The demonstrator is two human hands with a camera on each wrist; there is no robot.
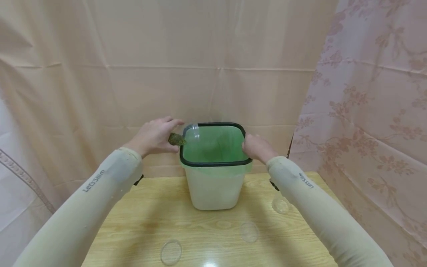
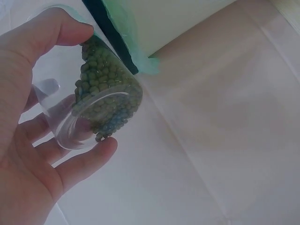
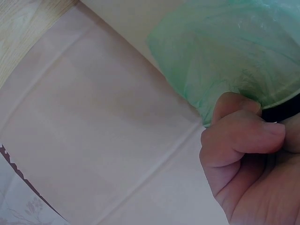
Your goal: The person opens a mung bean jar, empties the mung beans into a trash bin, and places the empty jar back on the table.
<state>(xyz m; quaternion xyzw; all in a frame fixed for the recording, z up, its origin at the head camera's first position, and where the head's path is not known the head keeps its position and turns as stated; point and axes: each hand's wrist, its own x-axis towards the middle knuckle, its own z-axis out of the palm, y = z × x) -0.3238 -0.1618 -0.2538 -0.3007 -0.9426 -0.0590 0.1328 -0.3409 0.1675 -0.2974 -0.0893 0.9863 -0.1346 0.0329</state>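
Note:
A white bin (image 1: 215, 191) with a black rim stands on the table, lined with a green plastic bag (image 1: 215, 144). In my left hand (image 1: 155, 135) is a clear plastic jar (image 2: 70, 133), tipped with its mouth towards the bin's left rim. Small green beans (image 2: 101, 75), like mung beans, lie along the jar's lower side. The thumb and fingers curve round the jar's wall. On the opposite side, my right hand (image 1: 259, 147) grips the rim, its fingers (image 3: 243, 136) curled over the black edge and the bag. The bottom of the bin's inside is hidden.
Clear round discs, one near the front edge (image 1: 171, 253) and another farther right (image 1: 249, 232), lie on the wooden table (image 1: 207, 230). A third clear round piece (image 1: 280, 205) is beside the right forearm. Beige curtain (image 1: 186, 74) hangs close behind the bin.

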